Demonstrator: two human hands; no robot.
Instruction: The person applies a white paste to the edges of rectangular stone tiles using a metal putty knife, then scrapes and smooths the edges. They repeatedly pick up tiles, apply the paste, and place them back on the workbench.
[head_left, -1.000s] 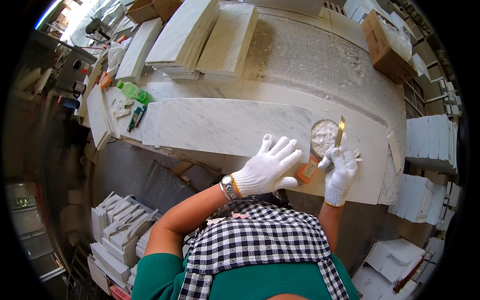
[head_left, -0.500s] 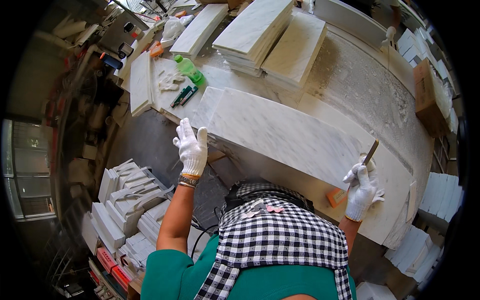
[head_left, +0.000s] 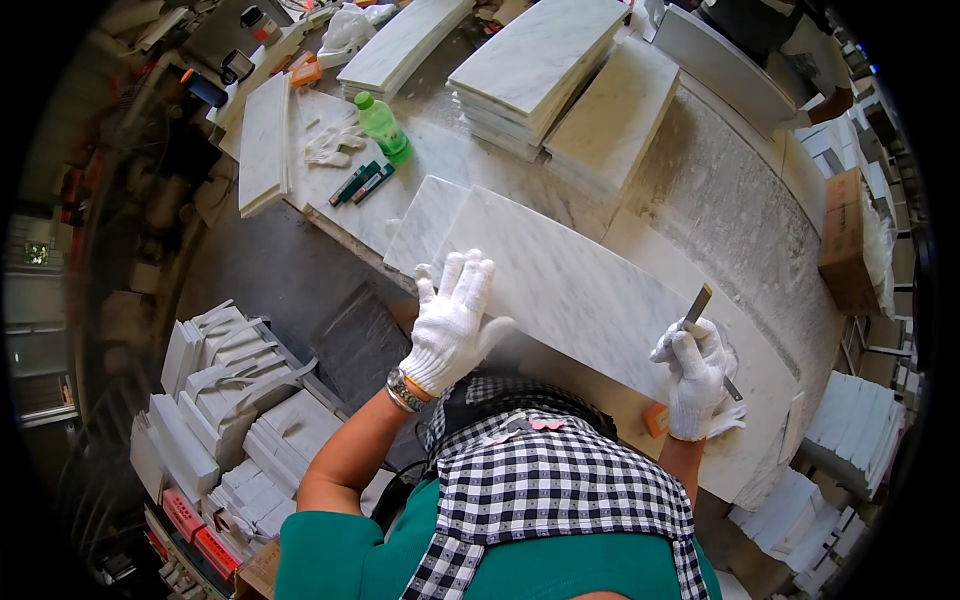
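A long white marble slab [head_left: 570,285] lies on the worktable [head_left: 720,210] in front of me. My left hand [head_left: 452,325], in a white knit glove, rests flat with fingers spread on the slab's near left end. At the slab's near right edge my gloved right hand [head_left: 697,375] grips a thin metal scraper blade [head_left: 697,305], its tip pointing up over the marble. A small orange block [head_left: 655,420] sits on the table just beside that hand.
Stacks of marble tiles [head_left: 545,85] stand at the back. A green bottle [head_left: 382,125], spare gloves [head_left: 335,145] and markers [head_left: 362,183] lie to the far left. A cardboard box [head_left: 850,240] sits at the right. White stone pieces [head_left: 225,395] are piled on the floor.
My head has turned, shifting the view. My left hand came back from the slab's far left end to lie flat nearer me. The right hand keeps hold of the scraper.
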